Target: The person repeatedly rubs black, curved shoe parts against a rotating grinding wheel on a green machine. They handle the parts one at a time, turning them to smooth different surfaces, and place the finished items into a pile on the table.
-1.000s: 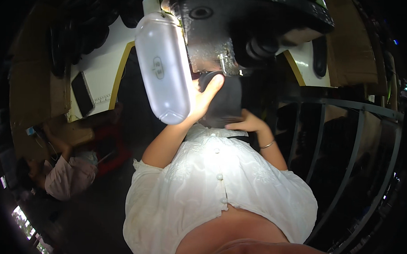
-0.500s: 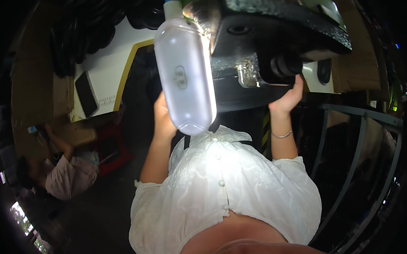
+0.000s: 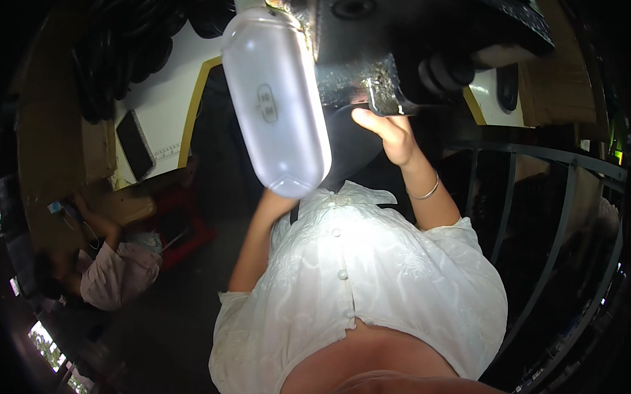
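A black machine (image 3: 446, 28) with a rounded knob and a shiny metal part (image 3: 385, 88) fills the top of the head view. My right hand (image 3: 394, 138) is just under that metal part, its thumb stretched toward the left; its other fingers are mostly hidden. A dark smooth surface (image 3: 349, 139) lies beside the thumb, and I cannot make out what it is. A lit, frosted lamp (image 3: 277, 109) hangs in front and covers my left hand, so only my left wrist and forearm (image 3: 258, 233) show below it.
On a white tabletop (image 3: 184, 81) to the left lie a dark phone-like slab (image 3: 135, 143) and a heap of black coiled things (image 3: 126, 51). A grey metal rail (image 3: 532, 154) stands at the right. Another person (image 3: 122, 273) sits at the lower left near a red stool (image 3: 189, 238).
My right hand has moved left from the knob to below the metal part. My left hand has slipped behind the lamp. The lamp and machine appear shifted slightly upward in view.
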Demonstrator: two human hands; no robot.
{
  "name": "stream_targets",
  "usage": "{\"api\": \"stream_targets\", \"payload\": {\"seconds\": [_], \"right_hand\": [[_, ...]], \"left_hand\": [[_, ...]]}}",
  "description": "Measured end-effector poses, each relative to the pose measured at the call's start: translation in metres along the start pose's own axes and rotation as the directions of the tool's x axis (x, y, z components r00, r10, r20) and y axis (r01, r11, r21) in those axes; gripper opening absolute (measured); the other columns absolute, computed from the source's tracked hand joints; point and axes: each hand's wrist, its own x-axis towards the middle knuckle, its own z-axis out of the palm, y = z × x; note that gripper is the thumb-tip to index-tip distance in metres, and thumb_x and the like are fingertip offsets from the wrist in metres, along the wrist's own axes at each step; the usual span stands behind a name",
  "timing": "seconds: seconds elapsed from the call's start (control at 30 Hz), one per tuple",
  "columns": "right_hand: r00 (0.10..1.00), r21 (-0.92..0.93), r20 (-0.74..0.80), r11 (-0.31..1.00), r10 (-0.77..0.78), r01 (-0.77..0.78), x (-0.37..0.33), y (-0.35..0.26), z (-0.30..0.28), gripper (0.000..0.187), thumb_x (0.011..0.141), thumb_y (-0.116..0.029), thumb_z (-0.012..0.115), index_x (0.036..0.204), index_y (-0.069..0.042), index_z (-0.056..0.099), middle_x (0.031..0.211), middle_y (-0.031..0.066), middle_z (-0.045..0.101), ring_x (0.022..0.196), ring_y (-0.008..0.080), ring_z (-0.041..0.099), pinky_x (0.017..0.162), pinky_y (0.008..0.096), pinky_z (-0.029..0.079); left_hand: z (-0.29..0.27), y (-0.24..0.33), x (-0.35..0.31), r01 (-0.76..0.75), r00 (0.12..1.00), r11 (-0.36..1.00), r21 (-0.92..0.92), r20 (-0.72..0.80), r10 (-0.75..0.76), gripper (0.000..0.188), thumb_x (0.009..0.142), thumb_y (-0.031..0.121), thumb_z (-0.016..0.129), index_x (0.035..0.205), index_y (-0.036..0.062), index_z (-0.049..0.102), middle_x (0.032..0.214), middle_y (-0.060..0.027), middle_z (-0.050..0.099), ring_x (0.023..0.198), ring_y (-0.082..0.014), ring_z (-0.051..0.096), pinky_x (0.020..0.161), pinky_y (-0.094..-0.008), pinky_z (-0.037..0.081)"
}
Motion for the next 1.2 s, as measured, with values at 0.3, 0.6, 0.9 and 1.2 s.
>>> {"api": "stream_targets", "payload": {"seconds": [0.3,0.6,0.9,1.2], "right_hand": [[0.981,-0.018,0.131,0.990,0.141,-0.140,0.001,0.006,-0.035,0.055,0.070,-0.014,0.073,0.116,0.002,0.047,0.105,0.0087,0.059,0.098,0.0170,0.055,0.088,0.0301,0.042],[0.953,0.650,0.179,0.697,0.246,-0.302,-0.125,0.104,-0.147,0.057,0.065,0.000,0.063,0.119,0.005,0.047,0.115,0.0179,0.055,0.105,0.0283,0.054,0.092,0.0374,0.042],[0.979,0.784,-0.077,0.618,0.187,-0.056,-0.027,0.037,-0.127,0.032,0.081,-0.014,0.051,0.107,0.004,0.055,0.106,0.0164,0.060,0.098,0.0281,0.058,0.088,0.0393,0.046],[0.978,0.752,0.140,0.626,0.155,-0.207,-0.007,0.029,-0.032,0.043,0.077,-0.014,0.053,0.114,0.005,0.048,0.106,0.0153,0.059,0.096,0.0248,0.059,0.086,0.0349,0.047]], "left_hand": [[-0.001,0.131,0.051,-0.394,0.914,0.845,-0.363,-0.249,0.319,0.025,0.087,0.021,0.058,0.081,-0.0014,0.066,0.070,-0.0007,0.062,0.062,-0.0040,0.052,0.056,-0.0177,0.042],[-0.013,0.112,0.028,-0.297,0.955,0.754,-0.586,-0.171,0.243,0.021,0.091,0.016,0.049,0.091,-0.0022,0.060,0.073,-0.0022,0.061,0.062,-0.0070,0.055,0.061,-0.0191,0.044],[-0.028,0.065,0.007,-0.108,0.989,0.593,-0.798,-0.025,0.147,0.036,0.085,0.012,0.042,0.117,-0.0042,0.042,0.091,-0.0123,0.060,0.065,-0.0146,0.061,0.057,-0.0256,0.054],[-0.043,0.000,-0.012,-0.053,0.990,0.365,-0.929,-0.096,-0.101,0.032,0.085,0.013,0.042,0.115,0.0032,0.047,0.097,-0.0075,0.059,0.070,-0.0128,0.059,0.053,-0.0253,0.049]]}}
